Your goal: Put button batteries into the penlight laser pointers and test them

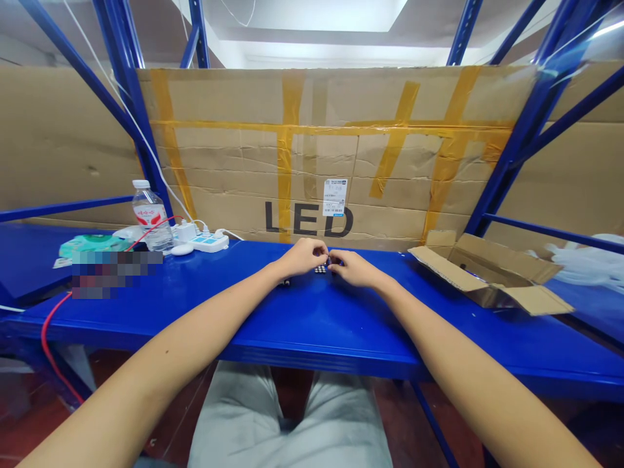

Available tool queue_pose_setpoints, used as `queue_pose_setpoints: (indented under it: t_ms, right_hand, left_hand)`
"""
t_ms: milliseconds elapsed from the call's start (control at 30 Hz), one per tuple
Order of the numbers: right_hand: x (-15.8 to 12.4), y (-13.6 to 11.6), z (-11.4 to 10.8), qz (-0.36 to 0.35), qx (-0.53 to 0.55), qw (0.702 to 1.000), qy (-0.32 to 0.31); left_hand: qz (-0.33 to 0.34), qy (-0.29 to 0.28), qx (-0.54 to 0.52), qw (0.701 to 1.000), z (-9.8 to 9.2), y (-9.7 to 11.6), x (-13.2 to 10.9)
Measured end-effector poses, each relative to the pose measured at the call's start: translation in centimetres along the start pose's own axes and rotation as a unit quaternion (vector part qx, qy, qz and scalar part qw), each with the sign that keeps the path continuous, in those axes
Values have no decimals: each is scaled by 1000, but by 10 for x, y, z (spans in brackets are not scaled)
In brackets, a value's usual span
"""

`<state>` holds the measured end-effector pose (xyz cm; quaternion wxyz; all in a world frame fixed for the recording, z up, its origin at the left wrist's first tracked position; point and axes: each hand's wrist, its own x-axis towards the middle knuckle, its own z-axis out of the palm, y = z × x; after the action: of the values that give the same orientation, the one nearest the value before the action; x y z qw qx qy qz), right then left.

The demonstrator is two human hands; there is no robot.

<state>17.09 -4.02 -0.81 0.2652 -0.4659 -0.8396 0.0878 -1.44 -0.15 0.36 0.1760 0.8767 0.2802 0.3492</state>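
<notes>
Over the far middle of the blue table [312, 325], my left hand [306, 255] and my right hand [353, 268] meet at the fingertips. The fingers of both are pinched together around something too small to make out. Just below the fingertips sits a cluster of small shiny metallic pieces [320, 269] on the tabletop. A few more small dark and silvery pieces [285, 283] lie under my left wrist, partly hidden by it.
To the right stands an open cardboard box [480, 276]. On the left are a water bottle [150, 218], a white power strip [209, 242], a green packet [92, 246] and a red cable [49, 331]. A large cardboard sheet [234, 169] backs the table between blue posts.
</notes>
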Motion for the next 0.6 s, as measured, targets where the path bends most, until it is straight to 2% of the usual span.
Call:
queue_pose_setpoints:
  t_ms: [133, 367, 600]
  right_hand:
    - [2, 2, 5, -20, -20, 998, 56]
    - [-2, 0, 9, -70, -15, 984, 161]
    - [-4, -2, 3, -105, -10, 975, 197]
  left_hand:
    - [-30, 10, -40, 999, -1, -1, 2]
    - [-115, -12, -159, 980, -1, 3, -1]
    - [-103, -23, -227, 968, -1, 3, -1]
